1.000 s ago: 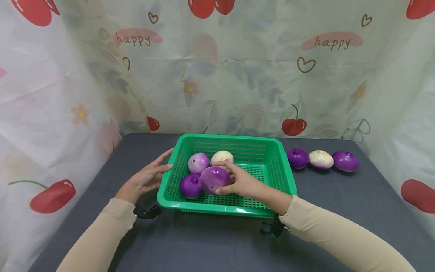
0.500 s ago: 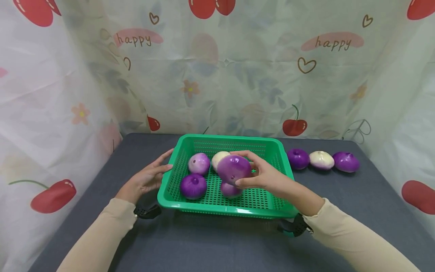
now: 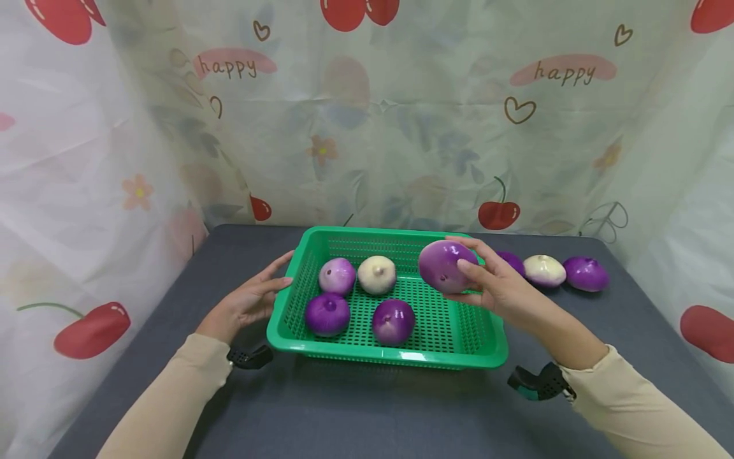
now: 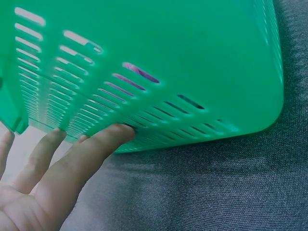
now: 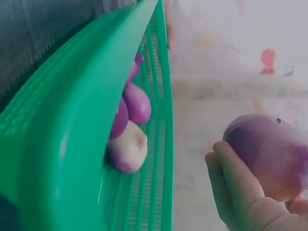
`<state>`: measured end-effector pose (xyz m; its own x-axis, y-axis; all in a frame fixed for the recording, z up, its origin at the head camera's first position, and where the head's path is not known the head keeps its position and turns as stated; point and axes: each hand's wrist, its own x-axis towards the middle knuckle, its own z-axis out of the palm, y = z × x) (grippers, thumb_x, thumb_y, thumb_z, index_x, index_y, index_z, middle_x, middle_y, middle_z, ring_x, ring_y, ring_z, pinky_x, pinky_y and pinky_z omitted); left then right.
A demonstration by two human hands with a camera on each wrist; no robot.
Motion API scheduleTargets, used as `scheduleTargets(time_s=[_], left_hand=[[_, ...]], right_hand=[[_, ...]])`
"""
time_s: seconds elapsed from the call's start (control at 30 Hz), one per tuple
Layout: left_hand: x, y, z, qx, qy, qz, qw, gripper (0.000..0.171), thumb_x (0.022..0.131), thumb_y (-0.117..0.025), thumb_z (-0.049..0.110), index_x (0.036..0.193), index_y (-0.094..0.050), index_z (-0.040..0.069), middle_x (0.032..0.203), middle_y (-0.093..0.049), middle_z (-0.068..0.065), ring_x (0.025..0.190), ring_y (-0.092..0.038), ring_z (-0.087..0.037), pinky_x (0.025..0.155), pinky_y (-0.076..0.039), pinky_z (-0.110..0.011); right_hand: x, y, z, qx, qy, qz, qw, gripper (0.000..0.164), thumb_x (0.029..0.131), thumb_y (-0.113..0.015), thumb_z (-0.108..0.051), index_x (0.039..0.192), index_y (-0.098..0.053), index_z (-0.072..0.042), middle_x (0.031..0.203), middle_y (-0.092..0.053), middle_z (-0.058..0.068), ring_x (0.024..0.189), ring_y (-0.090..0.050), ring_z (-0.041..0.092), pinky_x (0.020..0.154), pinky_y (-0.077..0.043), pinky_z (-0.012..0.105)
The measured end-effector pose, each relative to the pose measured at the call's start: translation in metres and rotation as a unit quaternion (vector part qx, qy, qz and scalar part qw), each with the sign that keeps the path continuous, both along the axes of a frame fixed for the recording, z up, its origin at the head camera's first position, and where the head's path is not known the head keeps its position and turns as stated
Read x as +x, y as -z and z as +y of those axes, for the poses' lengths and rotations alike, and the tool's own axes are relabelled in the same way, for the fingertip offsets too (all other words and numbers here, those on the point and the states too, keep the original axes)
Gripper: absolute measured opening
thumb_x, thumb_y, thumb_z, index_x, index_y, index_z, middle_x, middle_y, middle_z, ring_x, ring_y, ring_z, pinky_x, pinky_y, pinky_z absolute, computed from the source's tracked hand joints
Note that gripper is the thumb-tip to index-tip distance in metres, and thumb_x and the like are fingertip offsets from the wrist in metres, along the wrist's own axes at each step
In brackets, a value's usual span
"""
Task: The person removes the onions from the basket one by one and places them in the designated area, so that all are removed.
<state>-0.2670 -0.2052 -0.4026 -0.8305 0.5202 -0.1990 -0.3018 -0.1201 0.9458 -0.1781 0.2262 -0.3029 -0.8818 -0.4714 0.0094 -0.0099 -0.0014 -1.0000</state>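
Note:
My right hand (image 3: 500,280) grips a purple onion (image 3: 441,266) above the right part of a green plastic basket (image 3: 367,354). In the right wrist view, fingers curl round this onion (image 5: 269,154) beside the basket's rim. My left hand (image 3: 243,303) rests against the basket's left side with its fingers extended; the left wrist view has the fingertips at the slotted wall (image 4: 192,57). Inside the basket lie a pale purple onion (image 3: 337,276), a whitish onion (image 3: 376,275), a dark purple onion (image 3: 327,314) and another purple onion (image 3: 393,322).
On the dark tabletop (image 3: 367,414), a row right of the basket has a purple onion (image 3: 512,261) partly behind my right hand, a white onion (image 3: 544,271) and another purple onion (image 3: 586,274). A printed curtain (image 3: 378,140) surrounds the table's back and sides.
My right hand has lifted the onion from the basket's left-middle area and carried it up and right, uncovering the onions beneath. My left hand has stayed at the basket's side.

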Motion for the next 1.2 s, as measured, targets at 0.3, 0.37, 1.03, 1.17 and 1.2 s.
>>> scheduleTargets(time_s=[0.3,0.37,1.03,1.17,1.2], left_hand=[[0.001,-0.002,0.001,-0.004,-0.007,-0.006,0.9999,0.072,0.102,-0.048,0.013,0.156,-0.006,0.036,0.154,-0.019,-0.024,0.108,-0.063,-0.023,0.085,-0.053,-0.048],[0.001,-0.003,0.001,-0.003,-0.006,-0.006,1.0000,0.071,0.103,-0.047,0.013,0.156,-0.005,0.036,0.153,-0.020,-0.024,0.107,-0.063,-0.023,0.085,-0.054,-0.048],[0.002,-0.002,0.000,0.008,0.000,-0.007,0.9999,0.069,0.104,-0.044,0.012,0.156,-0.006,0.036,0.153,-0.019,-0.024,0.107,-0.063,-0.022,0.085,-0.053,-0.048],[0.003,-0.002,0.000,0.008,-0.001,-0.007,0.9999,0.070,0.103,-0.045,0.012,0.156,-0.006,0.036,0.154,-0.017,-0.025,0.108,-0.063,-0.023,0.086,-0.053,-0.048],[0.003,-0.001,0.000,0.007,-0.001,-0.007,1.0000,0.070,0.103,-0.045,0.013,0.156,-0.006,0.037,0.154,-0.017,-0.024,0.108,-0.063,-0.023,0.086,-0.053,-0.048]], right_hand=[[0.003,0.003,0.033,-0.019,0.024,0.009,0.999,0.036,0.107,-0.034,-0.027,0.143,-0.037,-0.027,0.140,-0.030,0.003,0.118,-0.053,0.016,0.092,-0.053,0.034],[0.003,0.004,0.043,-0.020,0.031,0.020,0.999,0.037,0.107,-0.035,-0.024,0.144,-0.036,-0.027,0.140,-0.030,0.002,0.116,-0.055,0.013,0.091,-0.053,0.032],[0.004,0.020,0.111,0.127,0.203,0.086,0.967,0.059,0.098,-0.057,-0.013,0.150,-0.028,-0.018,0.117,-0.049,-0.010,0.102,-0.053,-0.004,0.082,-0.044,0.007],[0.002,0.028,0.116,0.255,0.223,0.090,0.937,0.068,0.097,-0.059,-0.028,0.154,-0.021,-0.025,0.126,-0.047,-0.002,0.103,-0.048,-0.008,0.088,-0.041,0.023],[0.001,0.030,0.117,0.265,0.225,0.087,0.934,0.070,0.097,-0.060,-0.029,0.154,-0.020,-0.025,0.131,-0.046,0.003,0.104,-0.047,-0.008,0.091,-0.042,0.030]])
